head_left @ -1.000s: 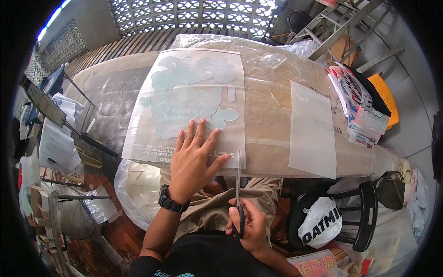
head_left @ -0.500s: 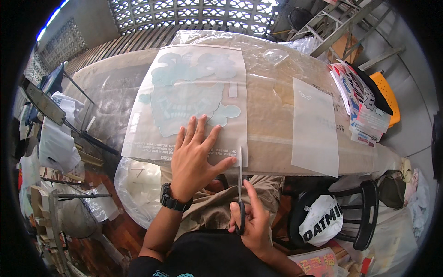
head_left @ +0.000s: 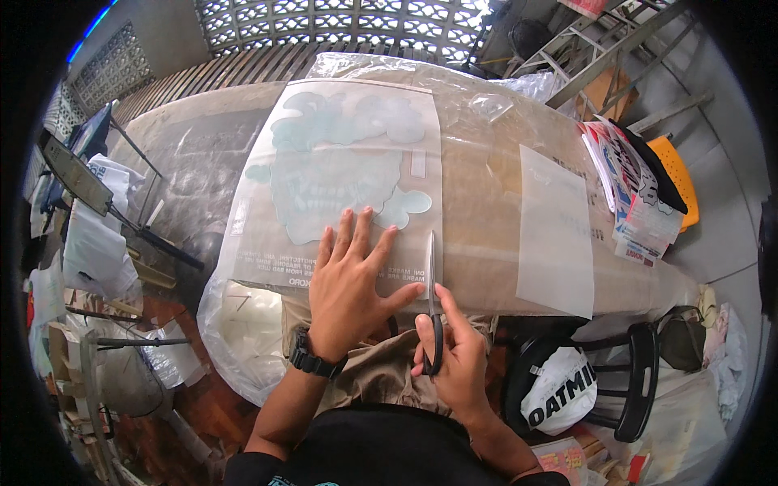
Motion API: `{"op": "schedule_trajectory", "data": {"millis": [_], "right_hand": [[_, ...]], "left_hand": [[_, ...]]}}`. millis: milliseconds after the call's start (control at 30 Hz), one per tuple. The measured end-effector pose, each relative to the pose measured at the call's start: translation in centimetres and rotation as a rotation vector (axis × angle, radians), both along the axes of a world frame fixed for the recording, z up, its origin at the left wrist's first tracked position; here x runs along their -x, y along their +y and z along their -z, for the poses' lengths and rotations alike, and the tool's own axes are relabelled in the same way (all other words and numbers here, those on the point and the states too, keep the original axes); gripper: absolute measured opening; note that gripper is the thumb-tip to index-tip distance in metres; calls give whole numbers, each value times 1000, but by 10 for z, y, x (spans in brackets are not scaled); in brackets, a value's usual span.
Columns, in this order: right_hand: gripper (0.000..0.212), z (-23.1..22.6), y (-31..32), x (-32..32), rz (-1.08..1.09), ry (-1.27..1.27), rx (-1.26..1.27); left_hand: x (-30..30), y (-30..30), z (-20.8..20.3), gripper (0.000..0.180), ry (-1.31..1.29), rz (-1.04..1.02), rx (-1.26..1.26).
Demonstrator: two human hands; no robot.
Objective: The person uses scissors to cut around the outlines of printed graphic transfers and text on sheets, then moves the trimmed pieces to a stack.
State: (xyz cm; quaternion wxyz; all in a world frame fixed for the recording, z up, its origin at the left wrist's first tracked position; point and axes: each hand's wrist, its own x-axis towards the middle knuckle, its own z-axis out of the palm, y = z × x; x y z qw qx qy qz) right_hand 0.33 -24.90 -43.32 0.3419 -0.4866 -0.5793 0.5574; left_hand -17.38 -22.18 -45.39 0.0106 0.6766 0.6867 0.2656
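A translucent sheet with a pale blue-green mask design and mirrored lettering [head_left: 336, 174] lies on the plastic-covered table [head_left: 478, 243]. My left hand [head_left: 347, 271] is spread flat over the sheet's lower part, its thumb pointing toward the right edge. In my right hand [head_left: 454, 356] I grip a pair of scissors [head_left: 433, 304] by the black handles, the index finger stretched along the blades. Those blades point away from me, along the sheet's right edge near its lower corner; they look nearly closed. Whether they have cut the sheet there I cannot tell.
A second translucent sheet [head_left: 556, 235] lies to the right, overhanging the table's near edge. Beyond it are stacked printed sheets [head_left: 620, 178] and a yellow plastic object [head_left: 677, 178]. A black chair [head_left: 640, 381] stands at the near right, a metal ladder [head_left: 604, 65] at the far right.
The scissors and my right hand have moved forward along the sheet's right edge. My left hand stays flat on the sheet, and the view has shifted slightly.
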Motion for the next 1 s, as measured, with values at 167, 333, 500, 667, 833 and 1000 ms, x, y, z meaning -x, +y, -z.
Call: {"op": "schedule_trajectory", "data": {"millis": [167,333,500,667,833,1000], "right_hand": [[59,1,15,4,30,25,-1],[58,-8,29,13,58,17,26],[57,-7,37,13,42,14,8],[57,-15,45,17,37,-8,26],[55,-13,61,19,20,3,-1],[58,-6,83,22,-2,29,1]], "left_hand": [[0,0,1,78,-5,10,-31],[2,0,1,76,-11,14,-24],[2,0,1,75,-27,23,-27],[3,0,0,74,-38,20,-24],[3,0,0,77,-38,14,-1],[2,0,-3,74,-46,23,-13]]}}
